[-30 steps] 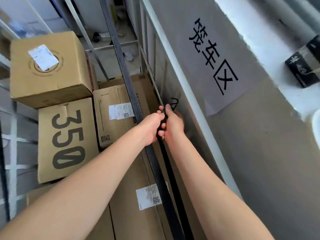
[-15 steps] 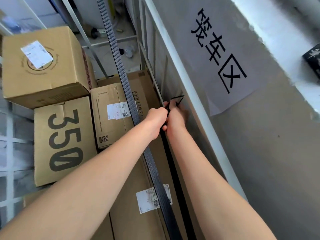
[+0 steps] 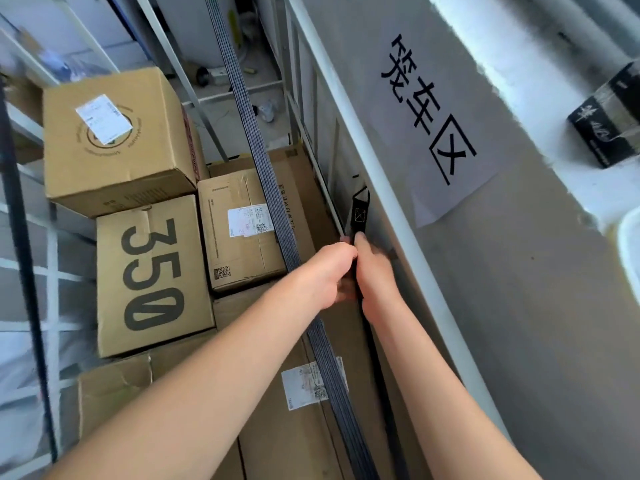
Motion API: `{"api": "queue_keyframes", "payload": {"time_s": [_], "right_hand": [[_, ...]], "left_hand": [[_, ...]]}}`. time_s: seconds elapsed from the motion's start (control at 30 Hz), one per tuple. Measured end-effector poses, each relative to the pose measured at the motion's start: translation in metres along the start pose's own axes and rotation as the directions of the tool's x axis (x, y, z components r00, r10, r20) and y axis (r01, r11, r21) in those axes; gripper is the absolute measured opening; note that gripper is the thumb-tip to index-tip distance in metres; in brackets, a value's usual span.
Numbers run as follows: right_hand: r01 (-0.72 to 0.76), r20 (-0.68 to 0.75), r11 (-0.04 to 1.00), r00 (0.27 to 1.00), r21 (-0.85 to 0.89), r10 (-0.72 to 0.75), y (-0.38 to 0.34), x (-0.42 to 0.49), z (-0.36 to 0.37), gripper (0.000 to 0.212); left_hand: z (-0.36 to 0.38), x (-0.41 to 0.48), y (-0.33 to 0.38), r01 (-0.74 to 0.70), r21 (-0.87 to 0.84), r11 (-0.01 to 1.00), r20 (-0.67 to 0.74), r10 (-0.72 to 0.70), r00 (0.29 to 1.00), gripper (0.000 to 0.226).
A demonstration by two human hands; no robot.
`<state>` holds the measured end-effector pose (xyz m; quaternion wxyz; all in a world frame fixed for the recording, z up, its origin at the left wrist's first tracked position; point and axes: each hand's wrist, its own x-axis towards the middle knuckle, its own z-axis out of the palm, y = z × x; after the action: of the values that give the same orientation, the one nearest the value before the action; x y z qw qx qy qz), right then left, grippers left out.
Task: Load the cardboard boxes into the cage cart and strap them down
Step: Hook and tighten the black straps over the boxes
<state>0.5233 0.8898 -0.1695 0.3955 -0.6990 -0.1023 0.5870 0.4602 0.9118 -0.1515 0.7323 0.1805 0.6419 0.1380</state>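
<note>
The cardboard boxes [image 3: 152, 275] are sitting inside the cage cart [image 3: 347, 116], some stacking up toward its far left corner and others lying flat along its right side, so the strapping looks to be the step under way. Both hands are working at the cart's right edge: the left hand [image 3: 329, 275] and the right hand [image 3: 375, 277] are pressing against each other, fingers curling tight round the black strap [image 3: 361, 216]. Its stitched end and hook [image 3: 360, 194] are standing just above the knuckles, close beside the side rail. Whether the hook is catching a bar cannot be told. A grey ribbed band [image 3: 266, 174] is running diagonally over the boxes from the far edge toward the near edge, passing behind the left wrist. Doing this well is probably meaning three things: laying the webbing flat and untwisted, guiding the hook fully round a bar rather than letting it perch on its tip, and holding tension with one hand while the other is seating it. Pulling in line with the strap, not sideways, should be sparing the taller stack at the far left corner from shifting.
</note>
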Motion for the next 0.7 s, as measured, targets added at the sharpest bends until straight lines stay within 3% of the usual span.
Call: {"api": "queue_keyframes", "payload": {"time_s": [0.1, 0.2, 0.33, 0.47, 0.7], "right_hand": [[0.066, 0.004, 0.988, 0.998, -0.142, -0.066, 0.005, -0.033, -0.015, 0.032], [0.157, 0.055, 0.924, 0.988, -0.348, -0.147, 0.01, -0.069, -0.029, 0.054], [0.256, 0.137, 0.859, 0.966, -0.444, -0.217, 0.014, -0.126, -0.037, 0.057], [0.327, 0.22, 0.826, 0.943, -0.46, -0.251, 0.012, -0.19, -0.04, 0.051], [0.477, 0.276, 0.735, 0.879, -0.482, -0.389, 0.025, -0.329, -0.053, 0.047]], "left_hand": [[-0.006, -0.024, -0.007, 0.018, 0.024, 1.0, 0.051, -0.019, 0.998, 0.017], [-0.016, -0.054, -0.012, 0.0, -0.015, 1.0, 0.079, 0.001, 0.997, 0.015], [-0.035, -0.103, -0.024, -0.086, -0.094, 0.992, 0.119, 0.097, 0.988, 0.039], [-0.048, -0.166, -0.052, -0.293, 0.164, 0.942, -0.013, 0.299, 0.954, 0.029], [-0.093, -0.309, -0.113, -0.494, 0.382, 0.781, 0.013, 0.53, 0.848, 0.02]]}}
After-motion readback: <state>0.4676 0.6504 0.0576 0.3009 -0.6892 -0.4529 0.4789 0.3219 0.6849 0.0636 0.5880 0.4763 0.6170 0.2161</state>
